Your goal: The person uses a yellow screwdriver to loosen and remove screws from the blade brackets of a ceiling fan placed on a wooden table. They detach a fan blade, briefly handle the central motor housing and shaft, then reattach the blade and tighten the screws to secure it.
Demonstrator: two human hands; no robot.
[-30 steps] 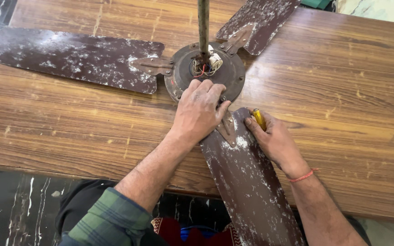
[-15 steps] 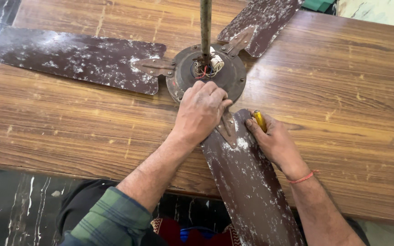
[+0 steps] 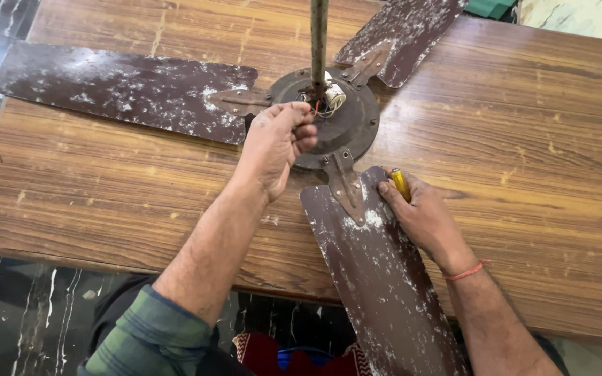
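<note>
A dusty brown ceiling fan lies on a wooden table (image 3: 524, 139), its round motor hub (image 3: 350, 122) facing up with a downrod (image 3: 318, 42) rising from it. My left hand (image 3: 273, 146) rests at the hub's left edge with its fingers curled together; nothing shows in them. My right hand (image 3: 423, 216) lies on the near blade (image 3: 377, 278), beside its metal bracket (image 3: 343, 184), and grips a yellow-handled tool (image 3: 400, 183). The tool's tip is hidden.
A second blade (image 3: 120, 87) stretches to the left and a third blade (image 3: 405, 31) runs to the back right. Loose wires (image 3: 329, 101) sit at the rod's base. Dark marbled floor (image 3: 22, 313) lies below the table's near edge.
My left hand has lifted off the near blade's bracket and shifted left to the hub's edge, curling its fingers. The bracket is now uncovered. My right hand has hardly moved.
</note>
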